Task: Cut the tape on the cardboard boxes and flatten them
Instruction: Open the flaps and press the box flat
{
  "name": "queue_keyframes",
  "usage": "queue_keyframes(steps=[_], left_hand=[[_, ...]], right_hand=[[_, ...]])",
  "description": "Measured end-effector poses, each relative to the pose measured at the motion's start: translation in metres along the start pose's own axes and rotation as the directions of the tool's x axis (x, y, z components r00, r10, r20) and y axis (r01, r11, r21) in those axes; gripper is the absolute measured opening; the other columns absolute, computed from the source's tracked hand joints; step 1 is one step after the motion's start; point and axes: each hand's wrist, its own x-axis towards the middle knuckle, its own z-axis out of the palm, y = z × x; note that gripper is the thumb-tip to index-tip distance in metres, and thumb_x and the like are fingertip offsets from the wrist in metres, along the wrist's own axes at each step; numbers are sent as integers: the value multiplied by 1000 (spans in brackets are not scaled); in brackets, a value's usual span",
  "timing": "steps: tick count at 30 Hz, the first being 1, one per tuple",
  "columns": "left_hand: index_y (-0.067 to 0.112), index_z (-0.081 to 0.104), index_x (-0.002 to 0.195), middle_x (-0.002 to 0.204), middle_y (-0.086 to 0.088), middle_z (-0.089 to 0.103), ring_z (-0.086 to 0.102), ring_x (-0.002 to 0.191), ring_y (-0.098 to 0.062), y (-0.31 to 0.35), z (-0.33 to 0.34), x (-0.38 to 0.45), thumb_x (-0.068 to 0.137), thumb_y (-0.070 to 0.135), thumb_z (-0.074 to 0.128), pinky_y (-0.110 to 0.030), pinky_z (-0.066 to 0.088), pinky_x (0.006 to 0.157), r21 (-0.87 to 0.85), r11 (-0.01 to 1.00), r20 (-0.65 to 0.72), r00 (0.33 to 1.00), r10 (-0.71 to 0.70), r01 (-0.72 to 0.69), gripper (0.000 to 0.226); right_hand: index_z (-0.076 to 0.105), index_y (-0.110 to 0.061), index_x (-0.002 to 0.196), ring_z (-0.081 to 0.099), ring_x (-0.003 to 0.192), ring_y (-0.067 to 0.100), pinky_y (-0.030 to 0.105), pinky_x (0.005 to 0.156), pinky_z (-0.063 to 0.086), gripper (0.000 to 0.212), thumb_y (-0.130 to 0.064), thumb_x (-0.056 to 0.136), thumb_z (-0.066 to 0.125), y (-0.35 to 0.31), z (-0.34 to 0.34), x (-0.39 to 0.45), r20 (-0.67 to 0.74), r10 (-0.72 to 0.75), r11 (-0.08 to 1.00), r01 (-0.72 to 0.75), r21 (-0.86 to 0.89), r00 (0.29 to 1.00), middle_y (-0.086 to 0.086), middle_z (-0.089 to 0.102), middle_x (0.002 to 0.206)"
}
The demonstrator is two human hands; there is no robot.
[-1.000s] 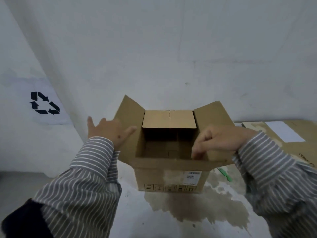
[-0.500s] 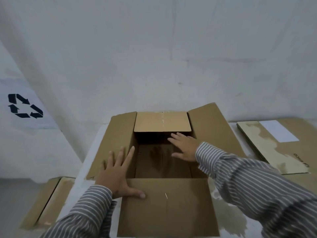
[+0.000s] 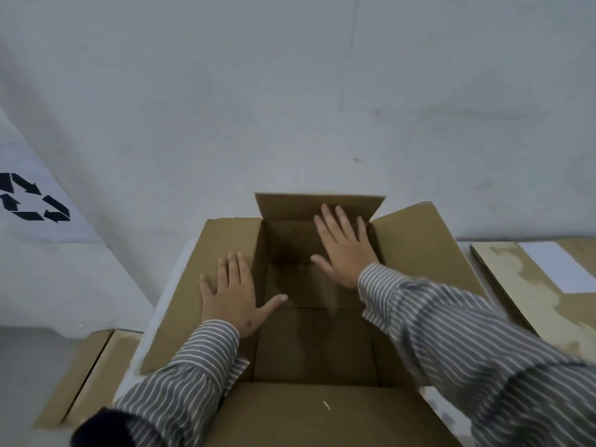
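Now that the right hand (image 3: pixel 346 253) has been moved deeper, flat-fingered against the far flap, and the left hand (image 3: pixel 230 293) is spread on the side flap, the opened cardboard box (image 3: pixel 316 346) beneath them is judged ready for flattening.

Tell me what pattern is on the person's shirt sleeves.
Grey with thin white stripes, on both sleeves; the head view shows it clearly.
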Motion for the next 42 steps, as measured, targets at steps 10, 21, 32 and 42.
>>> queue_keyframes(steps=[10, 21, 32, 42], left_hand=[[11, -18, 149, 158, -9, -17, -10, 146, -28, -1, 11, 1, 78, 80, 33, -52, 8, 118, -36, 998, 34, 998, 46, -45, 111], [14, -17, 150, 158, -7, -18, -11, 146, -27, -3, 15, -24, 83, 73, 38, -48, 6, 117, -62, 996, 34, 997, 66, -64, 105], [20, -6, 152, 160, -3, -11, -6, 147, -30, -37, 13, -35, 90, 68, 15, -62, 2, 112, -248, 951, 89, 982, -168, 185, 81], [20, 14, 150, 156, -7, 18, 29, 137, -30, -51, 24, -55, 95, 59, 26, -47, 27, 112, -635, 737, 170, 972, -159, 232, 68]], right_hand=[[1, -21, 151, -7, 146, 21, 64, 111, 6, 74, -58, 94, 30, 16, 8, 68, 180, 143, 981, -164, 106, 973, -5, -9, 159], [11, -22, 150, 10, 145, 21, 66, 111, 5, 78, -66, 90, 32, 3, 20, 35, 173, 193, 968, -216, 126, 966, -1, 12, 158], [-2, -22, 151, -5, 146, 21, 62, 111, -6, 75, -60, 94, 27, -64, -8, 0, 206, 49, 963, -100, 249, 977, 1, -6, 159], [-11, -16, 150, -7, 145, 11, 56, 113, -11, 66, -42, 101, 25, -148, -10, -47, 314, -118, 717, -137, 683, 942, -4, -10, 159]])
